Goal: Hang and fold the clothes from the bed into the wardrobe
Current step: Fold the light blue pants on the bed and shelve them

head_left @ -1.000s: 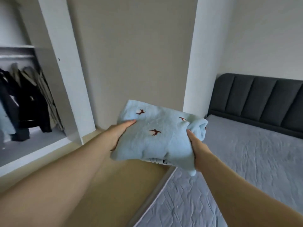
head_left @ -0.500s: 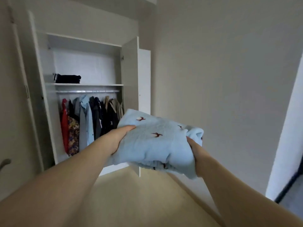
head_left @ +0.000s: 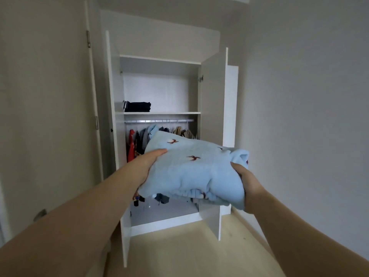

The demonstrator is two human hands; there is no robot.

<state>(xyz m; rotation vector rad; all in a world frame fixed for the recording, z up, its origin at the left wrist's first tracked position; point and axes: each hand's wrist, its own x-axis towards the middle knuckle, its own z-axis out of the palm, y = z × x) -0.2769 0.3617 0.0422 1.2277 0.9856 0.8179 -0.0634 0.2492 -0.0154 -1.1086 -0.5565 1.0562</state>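
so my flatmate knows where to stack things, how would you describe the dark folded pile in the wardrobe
Face the open white wardrobe; find the shelf above the rail. At its left end lies a small folded dark pile. Nothing else is on that shelf: other clothes hang below, and the blue bundle is held by the left hand and right hand.

A pale wood-toned floor (head_left: 179, 254) is stretching across the bottom, a plain grey wall (head_left: 309, 116) is running along the right, and a light door (head_left: 50, 116) with a lever handle (head_left: 40, 213) is standing at the left.
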